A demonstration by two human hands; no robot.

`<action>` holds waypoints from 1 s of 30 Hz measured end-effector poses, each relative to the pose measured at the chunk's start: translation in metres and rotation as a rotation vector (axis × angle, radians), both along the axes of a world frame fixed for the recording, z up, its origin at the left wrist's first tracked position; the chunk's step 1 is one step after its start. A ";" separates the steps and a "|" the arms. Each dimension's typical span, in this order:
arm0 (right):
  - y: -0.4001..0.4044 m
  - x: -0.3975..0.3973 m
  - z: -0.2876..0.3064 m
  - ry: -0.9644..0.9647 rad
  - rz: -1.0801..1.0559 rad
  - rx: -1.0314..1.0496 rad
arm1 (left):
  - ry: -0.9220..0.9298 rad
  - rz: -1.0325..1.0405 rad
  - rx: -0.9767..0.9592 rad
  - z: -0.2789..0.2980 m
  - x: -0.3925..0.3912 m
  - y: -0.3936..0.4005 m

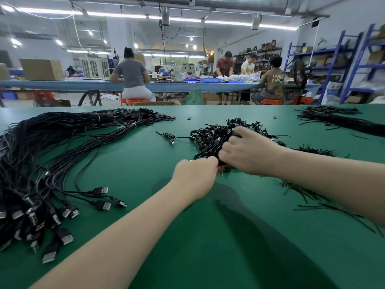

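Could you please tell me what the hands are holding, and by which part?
Both grip the pile of coiled black cables at its near edge: the left hand pinches it, the right hand curls over it.

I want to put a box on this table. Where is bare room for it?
Bare green mat lies between the USB cable bundle and the left hand, and along its near edge. Crowded: the coiled cable pile under the right hand, and the twist ties at right.
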State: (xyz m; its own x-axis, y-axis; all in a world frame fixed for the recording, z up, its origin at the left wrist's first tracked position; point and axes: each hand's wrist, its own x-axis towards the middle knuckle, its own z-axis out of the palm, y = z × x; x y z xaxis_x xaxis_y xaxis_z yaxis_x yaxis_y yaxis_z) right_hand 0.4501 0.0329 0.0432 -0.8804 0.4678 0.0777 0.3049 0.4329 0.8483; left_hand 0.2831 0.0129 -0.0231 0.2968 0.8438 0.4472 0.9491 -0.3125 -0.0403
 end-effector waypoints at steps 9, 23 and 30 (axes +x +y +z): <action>0.027 0.065 0.037 0.636 -0.750 -0.649 | -0.421 0.067 -0.113 -0.015 -0.020 0.001; 0.042 0.091 -0.006 0.604 -0.838 -0.928 | -0.860 -0.058 -0.371 -0.010 -0.025 0.010; 0.043 0.080 -0.015 1.155 -0.324 -0.687 | -0.940 -0.095 -0.401 -0.007 -0.033 0.015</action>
State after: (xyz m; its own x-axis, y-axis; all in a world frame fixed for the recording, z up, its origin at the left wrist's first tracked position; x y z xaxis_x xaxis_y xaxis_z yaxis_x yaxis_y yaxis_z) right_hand 0.5297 0.0759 0.0287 -0.3201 0.8787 0.3542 0.8485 0.4322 -0.3054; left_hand 0.2497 0.0276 -0.0301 0.0456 0.9736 0.2236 0.5138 -0.2148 0.8306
